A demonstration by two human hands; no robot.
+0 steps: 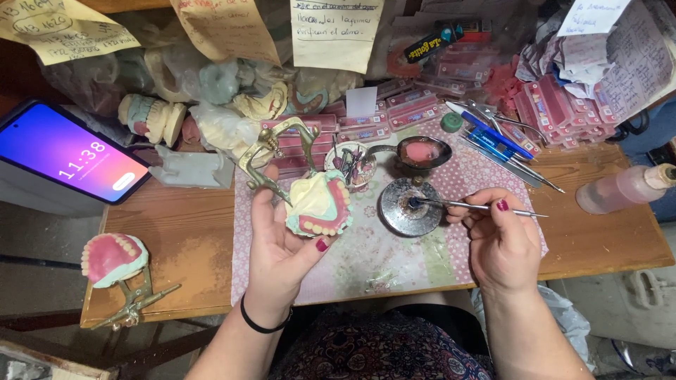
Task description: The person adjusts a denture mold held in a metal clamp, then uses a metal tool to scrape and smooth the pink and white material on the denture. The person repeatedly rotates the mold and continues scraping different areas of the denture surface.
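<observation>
We look down on a cluttered wooden workbench point(605, 239). Our left hand point(278, 243) is clasped around a denture model point(320, 204) on a brass articulator point(271, 158), held up just left of centre. Our right hand point(500, 236), at four o'clock, pinches a thin metal instrument point(479, 206) between its fingers; its tip touches a small round metal burner point(410, 206) at centre. A spoon holding pink wax point(421, 151) sits at twelve o'clock from the burner. A lit phone point(67, 155) lies at nine o'clock, a second denture model point(113, 260) at eight.
</observation>
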